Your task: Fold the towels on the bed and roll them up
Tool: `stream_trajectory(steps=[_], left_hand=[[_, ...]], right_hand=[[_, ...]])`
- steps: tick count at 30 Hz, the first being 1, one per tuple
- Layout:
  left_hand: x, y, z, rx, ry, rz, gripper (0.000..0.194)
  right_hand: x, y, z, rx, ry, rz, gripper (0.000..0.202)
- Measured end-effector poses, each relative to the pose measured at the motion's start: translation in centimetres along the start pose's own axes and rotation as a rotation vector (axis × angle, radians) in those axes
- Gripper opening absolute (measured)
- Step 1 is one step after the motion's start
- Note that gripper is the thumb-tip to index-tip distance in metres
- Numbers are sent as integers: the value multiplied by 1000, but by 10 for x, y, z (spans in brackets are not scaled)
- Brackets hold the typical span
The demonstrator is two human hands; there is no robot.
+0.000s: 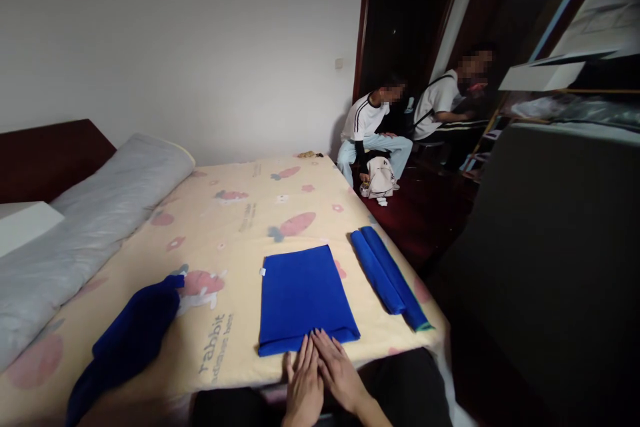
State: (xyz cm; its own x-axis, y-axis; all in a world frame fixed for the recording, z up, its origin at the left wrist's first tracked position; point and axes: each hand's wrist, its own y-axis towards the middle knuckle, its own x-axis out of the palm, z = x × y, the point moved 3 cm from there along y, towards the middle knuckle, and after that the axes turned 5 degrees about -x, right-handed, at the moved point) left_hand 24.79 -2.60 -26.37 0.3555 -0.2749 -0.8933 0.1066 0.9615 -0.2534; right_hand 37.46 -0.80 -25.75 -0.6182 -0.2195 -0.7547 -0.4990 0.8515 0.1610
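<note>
A blue cloth (pixel 305 294), folded into a flat rectangle with a small white tag at its left edge, lies on the patterned bed sheet (pixel 240 240). Its near edge is turned over in a narrow fold. My left hand (pixel 304 377) and my right hand (pixel 337 370) rest side by side, fingertips on that fold, fingers stretched out. Two rolled blue cloths (pixel 377 270) lie together to the right, near the bed's edge. On the left a crumpled blue cloth (pixel 143 324) hangs toward the near edge.
A grey rolled bedding piece (pixel 100 214) lies along the left side. Two people sit beyond the bed's right corner, one beside a white bag (pixel 381 177). A large dark panel (pixel 540 247) stands at the right. The wall is behind the bed.
</note>
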Motion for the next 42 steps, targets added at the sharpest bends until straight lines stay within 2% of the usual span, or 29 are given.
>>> stream_trajectory(steps=[5,7,10,14,17,20,22,24,26,29,33,35,38,42], left_hand=[[-37,-16,-47,-228,83,156,53],[-46,-21,-65,-246,95,160,53],[-49,-22,-77,-246,103,140,55],[-46,-17,-72,-291,155,175,54],[-43,-17,-58,-295,207,313,53],[-34,-17,-34,-141,197,385,54],[-25,-16,-19,14,166,359,55],[-18,-15,-14,56,146,338,55],[-16,-14,-24,7,142,342,53],[-22,-17,-55,-56,143,388,50],[-32,-21,-92,-11,132,455,46],[-35,-18,-98,15,140,501,44],[-40,-9,-95,21,174,590,42],[-44,-2,-92,49,224,646,45]], right_hand=[[-27,-24,37,115,-173,44,54],[-35,-31,47,167,-209,48,55],[-37,-34,53,207,-226,35,55],[-35,-31,54,242,-231,14,56],[-34,-30,52,253,-222,1,58],[-36,-29,48,264,-220,-13,59],[-38,-28,46,269,-220,-26,59],[-42,-29,45,265,-218,-38,59],[-45,-30,46,258,-218,-42,59],[-50,-34,50,256,-232,-24,56],[-52,-32,53,245,-290,28,47],[-52,-27,50,240,-349,37,47],[-55,-17,43,259,-453,67,52],[-65,-8,37,290,-485,115,44]])
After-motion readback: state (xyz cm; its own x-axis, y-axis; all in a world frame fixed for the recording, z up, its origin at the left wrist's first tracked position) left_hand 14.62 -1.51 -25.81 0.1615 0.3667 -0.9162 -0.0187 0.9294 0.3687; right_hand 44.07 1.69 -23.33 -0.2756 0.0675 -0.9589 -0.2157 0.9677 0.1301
